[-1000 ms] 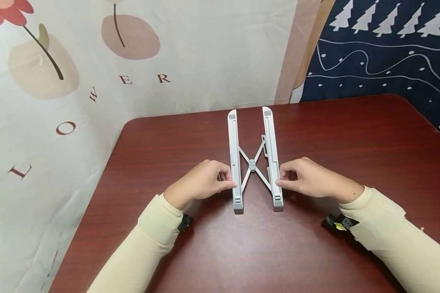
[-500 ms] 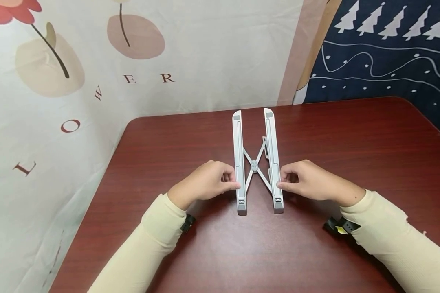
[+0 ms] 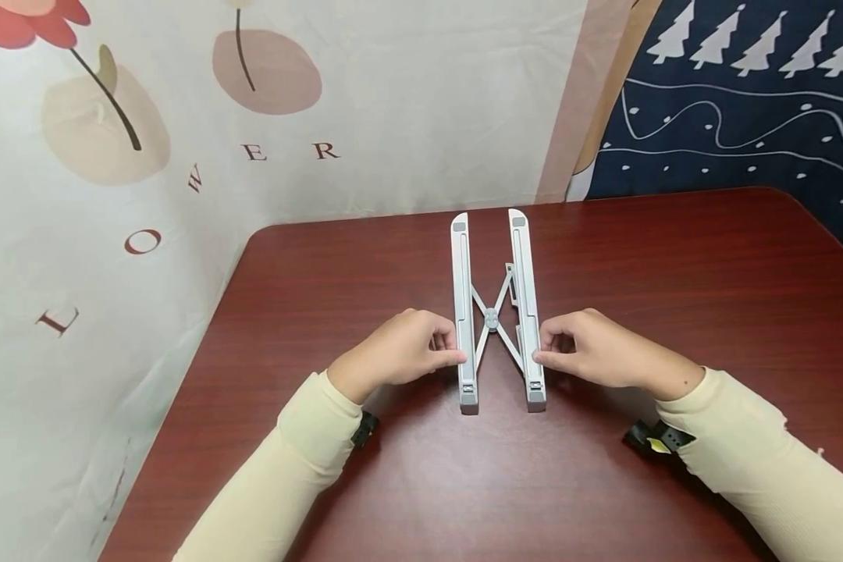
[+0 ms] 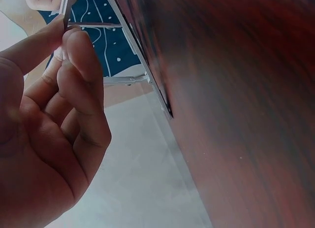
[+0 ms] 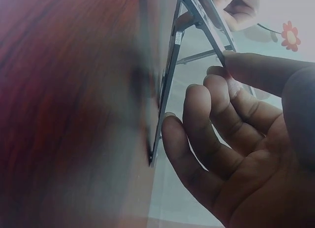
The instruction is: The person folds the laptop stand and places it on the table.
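Note:
A grey folding stand (image 3: 492,316) lies on the dark red table (image 3: 674,265), two long rails joined by a crossed scissor link. My left hand (image 3: 441,349) pinches the left rail (image 3: 464,312) between thumb and fingers near its near end. My right hand (image 3: 551,347) pinches the right rail (image 3: 527,312) the same way. In the left wrist view the left hand (image 4: 66,38) has thumb and forefinger closed on the rail's edge (image 4: 69,1). In the right wrist view the right hand (image 5: 224,73) has thumb and fingertips on the thin rail (image 5: 209,28).
A pale cloth with flower prints (image 3: 147,140) hangs behind and left of the table. A dark blue cloth with white trees (image 3: 738,101) hangs at the back right. Black wrist straps (image 3: 656,439) sit at both cream sleeves. The table's left edge (image 3: 183,382) runs close to my left arm.
The two rails have come closer together, the left one sliding right under my left hand. The scissor link has narrowed. Both hands keep their pinch.

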{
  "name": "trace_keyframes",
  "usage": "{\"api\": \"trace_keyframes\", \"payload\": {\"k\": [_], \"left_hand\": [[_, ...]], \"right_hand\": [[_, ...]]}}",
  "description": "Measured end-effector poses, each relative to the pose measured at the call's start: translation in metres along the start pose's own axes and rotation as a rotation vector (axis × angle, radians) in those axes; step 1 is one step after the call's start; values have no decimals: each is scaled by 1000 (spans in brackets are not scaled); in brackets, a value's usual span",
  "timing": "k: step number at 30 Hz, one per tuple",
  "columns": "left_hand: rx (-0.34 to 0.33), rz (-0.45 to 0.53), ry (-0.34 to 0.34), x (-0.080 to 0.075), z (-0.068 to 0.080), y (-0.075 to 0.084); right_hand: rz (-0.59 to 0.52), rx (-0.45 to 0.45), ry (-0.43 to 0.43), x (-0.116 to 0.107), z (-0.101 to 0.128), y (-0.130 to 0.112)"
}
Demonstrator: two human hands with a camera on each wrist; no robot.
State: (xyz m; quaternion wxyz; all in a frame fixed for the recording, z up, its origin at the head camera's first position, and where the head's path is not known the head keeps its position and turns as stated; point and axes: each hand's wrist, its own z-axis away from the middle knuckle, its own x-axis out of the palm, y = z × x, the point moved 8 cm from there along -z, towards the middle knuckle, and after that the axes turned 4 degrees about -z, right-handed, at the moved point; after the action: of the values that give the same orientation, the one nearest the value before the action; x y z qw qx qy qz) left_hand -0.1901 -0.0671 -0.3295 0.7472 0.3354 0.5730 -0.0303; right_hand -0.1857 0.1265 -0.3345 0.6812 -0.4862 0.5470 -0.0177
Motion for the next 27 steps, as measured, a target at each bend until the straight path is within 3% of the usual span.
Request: {"api": "trace_keyframes", "payload": {"k": [27], "left_hand": [[0, 5, 4, 1, -2, 0]], "right_hand": [[0, -19, 12, 0, -1, -1]]}}
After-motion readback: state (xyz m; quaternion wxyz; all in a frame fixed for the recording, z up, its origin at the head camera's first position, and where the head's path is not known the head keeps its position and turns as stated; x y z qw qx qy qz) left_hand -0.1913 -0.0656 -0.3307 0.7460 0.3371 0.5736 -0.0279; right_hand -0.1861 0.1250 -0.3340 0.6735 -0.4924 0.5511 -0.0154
